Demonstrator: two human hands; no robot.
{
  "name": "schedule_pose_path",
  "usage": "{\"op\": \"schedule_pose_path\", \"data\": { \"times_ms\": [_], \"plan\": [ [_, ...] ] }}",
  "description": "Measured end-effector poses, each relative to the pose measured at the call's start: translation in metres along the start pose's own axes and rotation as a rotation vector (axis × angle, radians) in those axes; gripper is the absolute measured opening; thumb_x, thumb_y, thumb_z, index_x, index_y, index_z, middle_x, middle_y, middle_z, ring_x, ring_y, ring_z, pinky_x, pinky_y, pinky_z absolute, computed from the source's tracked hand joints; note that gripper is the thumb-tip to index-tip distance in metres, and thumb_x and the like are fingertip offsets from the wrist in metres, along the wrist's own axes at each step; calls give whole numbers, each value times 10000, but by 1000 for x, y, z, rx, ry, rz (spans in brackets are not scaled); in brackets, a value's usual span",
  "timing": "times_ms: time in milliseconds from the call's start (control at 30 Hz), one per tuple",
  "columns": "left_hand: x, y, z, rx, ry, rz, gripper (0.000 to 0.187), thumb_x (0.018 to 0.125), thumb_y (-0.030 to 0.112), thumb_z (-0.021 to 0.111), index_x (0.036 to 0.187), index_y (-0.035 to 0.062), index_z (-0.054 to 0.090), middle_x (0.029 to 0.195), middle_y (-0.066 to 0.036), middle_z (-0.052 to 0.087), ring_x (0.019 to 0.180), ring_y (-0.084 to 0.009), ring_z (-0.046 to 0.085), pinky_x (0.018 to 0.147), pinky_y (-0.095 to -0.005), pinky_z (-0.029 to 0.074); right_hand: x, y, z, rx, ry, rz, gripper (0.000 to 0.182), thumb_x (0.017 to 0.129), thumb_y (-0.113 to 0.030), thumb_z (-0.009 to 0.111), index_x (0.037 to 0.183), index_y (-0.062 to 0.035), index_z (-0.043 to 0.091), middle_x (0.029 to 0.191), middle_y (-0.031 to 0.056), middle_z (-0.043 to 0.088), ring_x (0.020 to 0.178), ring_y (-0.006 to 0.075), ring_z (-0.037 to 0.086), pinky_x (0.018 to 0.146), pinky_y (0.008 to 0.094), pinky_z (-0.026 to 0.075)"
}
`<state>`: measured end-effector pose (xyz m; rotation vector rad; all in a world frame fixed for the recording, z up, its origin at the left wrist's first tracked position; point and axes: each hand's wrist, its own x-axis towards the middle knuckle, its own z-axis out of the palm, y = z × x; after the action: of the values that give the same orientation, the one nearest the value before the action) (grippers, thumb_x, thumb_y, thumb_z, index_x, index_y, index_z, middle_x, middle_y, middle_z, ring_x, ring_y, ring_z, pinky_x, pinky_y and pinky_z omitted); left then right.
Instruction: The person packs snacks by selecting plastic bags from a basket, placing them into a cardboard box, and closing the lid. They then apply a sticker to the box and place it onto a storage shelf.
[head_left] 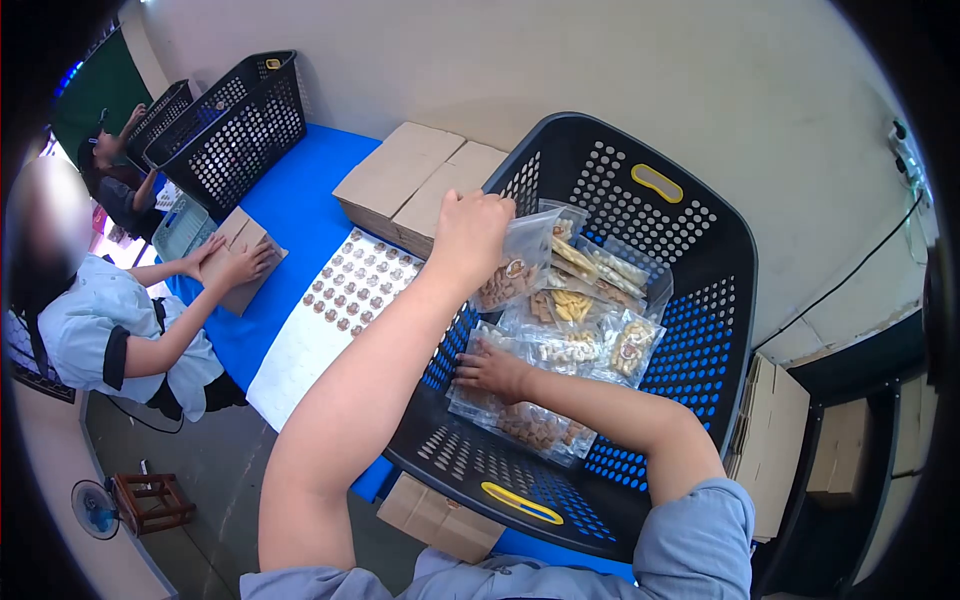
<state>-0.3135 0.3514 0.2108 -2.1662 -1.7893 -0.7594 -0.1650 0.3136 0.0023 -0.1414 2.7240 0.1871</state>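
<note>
My left hand [474, 232] is closed on the top of a clear snack bag [512, 268] with brown pieces and a round sticker, held up at the basket's left side. Lower down, inside the black plastic basket [735, 290], my right hand [495, 370] rests with fingers apart on several clear bags. Among them are a bag of pale pieces with a round label [632, 345] and a bag of yellow sticks [572, 306]. Brown pieces fill a bag [530, 428] just below my right hand. Part of the bags under my right arm is hidden.
A sheet of round stickers [350, 285] lies on the blue tablecloth [325, 170], beside stacked flat cartons [405, 170]. At left, a co-worker handles a cardboard box [243, 262]. Another black basket [235, 135] stands behind; a wooden stool [152, 500] is on the floor.
</note>
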Motion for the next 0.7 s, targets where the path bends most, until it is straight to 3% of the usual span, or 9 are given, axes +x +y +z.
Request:
{"op": "schedule_pose_path", "data": {
  "times_ms": [167,233,267,367,500,600,667,700],
  "plan": [
    [-1,-1,-1,-8,-16,-18,49,768,92,659,816,88,655,818,-46,663,895,-238,624,781,-407,390,-7,3,-22,68,-81,33,796,699,-293,748,1423,-259,417,1301,124,484,1320,303,402,1114,539,270],
    [-1,-2,-1,-1,-27,-20,52,766,90,659,818,89,656,822,-46,664,900,-238,623,783,-408,394,-15,5,-23,124,-106,81,769,716,-255,753,1411,-274,425,1219,106,513,1201,290,487,1062,503,362],
    [-1,-3,-1,1,-40,-20,55,764,88,660,819,90,657,826,-47,664,905,-238,622,785,-409,399,-21,8,-31,121,-106,79,769,716,-255,753,1411,-274,425,1219,106,513,1201,290,487,1062,503,362],
    [-1,-4,2,32,-48,-8,62,760,89,661,822,91,656,828,-49,665,910,-241,620,784,-415,414,-42,20,-36,215,-118,195,751,718,-172,751,1392,-271,434,1206,119,542,1097,296,571,893,447,504],
    [-2,-4,3,25,-62,-8,71,755,89,663,826,91,656,840,-51,666,917,-245,618,783,-418,430,-79,55,-19,216,-247,319,690,750,-219,714,1387,-253,452,1194,102,548,1111,272,568,889,424,488],
    [-1,-3,1,23,-80,-17,76,752,88,666,827,93,656,842,-51,666,927,-246,616,778,-417,437,-100,68,-7,82,-408,427,644,773,-260,690,1374,-263,461,1187,66,565,1144,252,548,948,453,441],
    [-2,-3,1,20,-83,-14,80,751,85,672,829,93,657,841,-49,667,937,-245,614,779,-414,442,-109,72,24,-121,-560,402,675,803,-341,650,1429,-317,398,1353,57,500,1311,248,423,1076,503,302],
    [-3,-3,1,19,-83,-16,80,751,85,672,829,93,657,841,-49,667,937,-245,614,779,-414,442,-117,74,43,-122,-561,400,675,803,-341,650,1429,-317,398,1353,57,500,1311,248,423,1076,503,302]
  ]
}}
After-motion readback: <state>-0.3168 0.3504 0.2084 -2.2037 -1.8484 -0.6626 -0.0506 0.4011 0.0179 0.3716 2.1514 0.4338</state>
